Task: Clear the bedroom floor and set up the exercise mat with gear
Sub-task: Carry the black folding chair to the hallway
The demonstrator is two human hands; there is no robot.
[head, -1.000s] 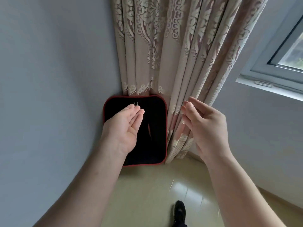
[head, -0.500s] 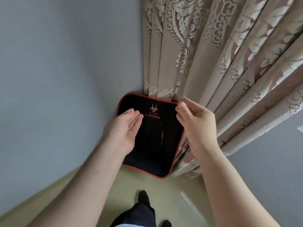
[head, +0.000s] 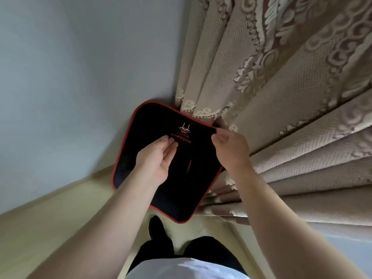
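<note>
A folded black exercise mat (head: 141,150) with red trim and a red logo stands on edge in the room corner, leaning on the wall, its top partly tucked behind the curtain. My left hand (head: 156,160) is in front of the mat's face, fingers straight, with the fingertips just below the logo. My right hand (head: 231,152) is at the mat's upper right corner, and its thumb and fingertips pinch the red edge there. The mat's right side is hidden by my right hand and the curtain folds.
A heavy beige patterned curtain (head: 281,97) hangs close on the right and pools on the floor. A plain grey wall (head: 70,77) is on the left. The yellowish floor (head: 60,228) runs below, with my dark-trousered legs and foot (head: 159,230) near the mat's bottom edge.
I have leaned in closer to the corner. Both hands moved forward to the mat; my right hand went from open in the air to pinching the mat's upper right corner.
</note>
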